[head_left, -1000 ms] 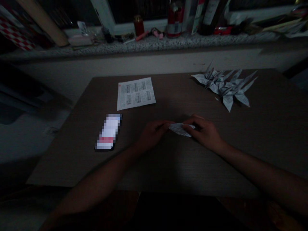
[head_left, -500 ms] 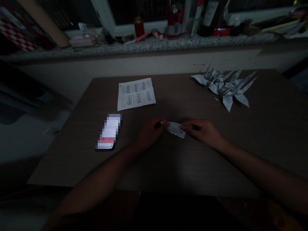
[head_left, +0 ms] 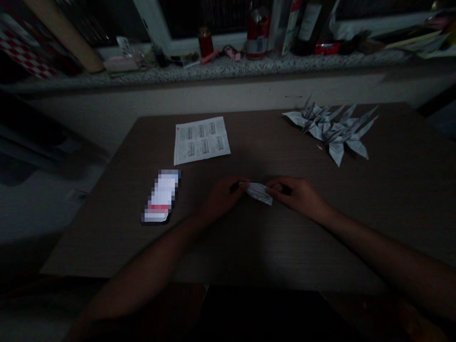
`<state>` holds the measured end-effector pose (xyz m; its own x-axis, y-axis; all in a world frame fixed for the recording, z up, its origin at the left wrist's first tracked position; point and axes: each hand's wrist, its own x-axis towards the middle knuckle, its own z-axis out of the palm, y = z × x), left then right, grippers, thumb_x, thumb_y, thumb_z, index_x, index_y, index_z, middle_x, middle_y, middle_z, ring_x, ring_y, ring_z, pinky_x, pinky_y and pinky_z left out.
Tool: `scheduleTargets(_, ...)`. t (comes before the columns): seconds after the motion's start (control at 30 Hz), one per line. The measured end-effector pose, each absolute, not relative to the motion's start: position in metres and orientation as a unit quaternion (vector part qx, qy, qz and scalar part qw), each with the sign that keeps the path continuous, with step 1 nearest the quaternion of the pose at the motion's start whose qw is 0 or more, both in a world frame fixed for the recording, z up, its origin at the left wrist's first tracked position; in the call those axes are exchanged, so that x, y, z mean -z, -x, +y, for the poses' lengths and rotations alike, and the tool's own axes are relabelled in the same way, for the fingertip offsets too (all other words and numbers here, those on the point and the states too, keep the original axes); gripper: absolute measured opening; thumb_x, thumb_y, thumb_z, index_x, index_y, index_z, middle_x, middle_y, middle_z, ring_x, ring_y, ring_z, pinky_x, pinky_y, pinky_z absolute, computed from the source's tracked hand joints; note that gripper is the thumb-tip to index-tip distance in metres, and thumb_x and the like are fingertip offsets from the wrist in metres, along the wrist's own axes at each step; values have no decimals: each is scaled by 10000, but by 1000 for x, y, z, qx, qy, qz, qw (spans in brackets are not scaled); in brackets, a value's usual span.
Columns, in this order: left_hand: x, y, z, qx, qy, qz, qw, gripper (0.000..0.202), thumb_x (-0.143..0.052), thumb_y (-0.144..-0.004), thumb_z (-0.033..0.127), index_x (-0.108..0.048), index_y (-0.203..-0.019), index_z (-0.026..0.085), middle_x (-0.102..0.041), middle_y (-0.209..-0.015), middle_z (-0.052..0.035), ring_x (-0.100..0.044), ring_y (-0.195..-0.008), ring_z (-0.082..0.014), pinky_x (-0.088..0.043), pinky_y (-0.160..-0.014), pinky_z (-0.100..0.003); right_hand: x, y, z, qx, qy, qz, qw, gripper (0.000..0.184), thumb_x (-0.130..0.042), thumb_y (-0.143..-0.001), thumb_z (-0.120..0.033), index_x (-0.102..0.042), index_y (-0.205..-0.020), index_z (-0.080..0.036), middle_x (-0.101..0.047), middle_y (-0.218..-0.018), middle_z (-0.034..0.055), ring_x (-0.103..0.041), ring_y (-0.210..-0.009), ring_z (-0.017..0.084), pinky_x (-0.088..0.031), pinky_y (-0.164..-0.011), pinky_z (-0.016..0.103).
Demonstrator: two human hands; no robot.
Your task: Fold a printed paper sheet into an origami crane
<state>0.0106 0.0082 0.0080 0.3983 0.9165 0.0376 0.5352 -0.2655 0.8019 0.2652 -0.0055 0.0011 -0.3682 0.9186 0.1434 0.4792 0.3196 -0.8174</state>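
A small piece of folded printed paper (head_left: 259,193) is held between my two hands over the middle of the table. My left hand (head_left: 225,195) pinches its left end between thumb and fingers. On the other side, my right hand (head_left: 292,194) grips the paper's right edge the same way. The paper is folded into a narrow, pointed shape, tilted down to the right. Dim light hides the fingertips behind it.
A flat printed sheet (head_left: 202,140) lies on the brown table (head_left: 142,256), with a lit phone (head_left: 162,195) nearer me. Several folded paper cranes (head_left: 335,128) cluster at the back right. Behind, a granite sill (head_left: 213,66) carries a red can (head_left: 258,33), a jar (head_left: 205,42) and bottles.
Both hands stay at nearly the same spot with the folded paper. My right fingers have shifted slightly to the left along its edge.
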Motion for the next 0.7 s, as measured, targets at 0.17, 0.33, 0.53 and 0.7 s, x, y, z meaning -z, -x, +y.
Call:
scheduleTargets(0.17,-9,-11,3,-287,-818,447,219,337,-576,-1018,283,-646,-1342,221,-610,-1373,-99,-580,-1284,-245,-464,-1121,-427,-2,-266,-3,-254,499,-774,295,153,-665,-943,-318,-762,-1008,-220,-754,-809,27,-691,-688,188,-512,-623,304)
scheduleTargets(0.33,-9,-16,-8,-212,-902,320,199,347,-480,-1056,228,-623,-1370,268,-603,-1415,-83,-557,-1324,-245,-445,-1141,-437,-2,-267,1,-202,495,-789,303,102,-662,-935,-271,-727,-987,-212,-730,-844,42,-677,-731,200,-508,-680,328)
scheduleTargets(0.53,-10,-18,-11,-136,-925,310,172,387,-501,-1066,302,-564,-1443,241,-600,-1454,-87,-538,-1344,-280,-432,-1131,-476,1,-268,4,-171,470,-808,312,58,-674,-928,-240,-717,-957,-214,-693,-915,71,-654,-835,230,-515,-770,378)
scheduleTargets(0.7,-13,-14,-6,-125,-922,334,152,364,-476,-1078,308,-582,-1417,229,-608,-1457,-75,-535,-1369,-267,-342,-1215,-490,1,-268,2,-182,447,-816,319,126,-657,-957,-253,-736,-1052,-230,-689,-966,76,-669,-908,241,-529,-815,388)
